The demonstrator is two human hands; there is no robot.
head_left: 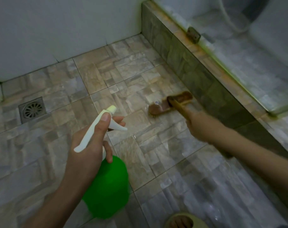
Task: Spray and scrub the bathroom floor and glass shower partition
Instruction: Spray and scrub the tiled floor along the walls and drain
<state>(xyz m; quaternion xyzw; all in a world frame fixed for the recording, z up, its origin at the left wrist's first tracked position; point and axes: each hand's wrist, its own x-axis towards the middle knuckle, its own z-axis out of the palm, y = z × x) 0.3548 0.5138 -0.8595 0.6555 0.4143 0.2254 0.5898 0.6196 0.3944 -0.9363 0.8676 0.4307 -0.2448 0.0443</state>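
L hand [89,145] has the spray bottle [107,191]. Thumb lies flat on top of the white sprayer head, two fingers hook over the trigger, and the rest curl round the neck. The green body hangs below my palm, up off the floor [41,145], nozzle pointing away twd the back wall [57,30].

R hand [199,127] is blurred. It's closed round the wooden handle of the scrub brush [158,107], but I can't tell how each finger sits. The brush head is bristles-down on the wet tile, its far end just beside the foot of the tiled kerb [189,63], w/ very little room on that side. The kerb runs diagonally from the back corner down the R side. The glass partition [238,46] stands along its top, w/ a grimy greenish-orange line at the base.

Open tile is all to the L of the brush, running over to the drain [33,110] near the L wall and back to the rear wall. My 2 arms take up the near part. The tile nearest me on the R shines wet.

Count:
- 1 bottle
- 1 brush
- 1 square drain
- 1 metal bracket [193,35] on the kerb top at the glass
- 2 hands
- 1 foot in a slipper [173,218] at the bottom edge
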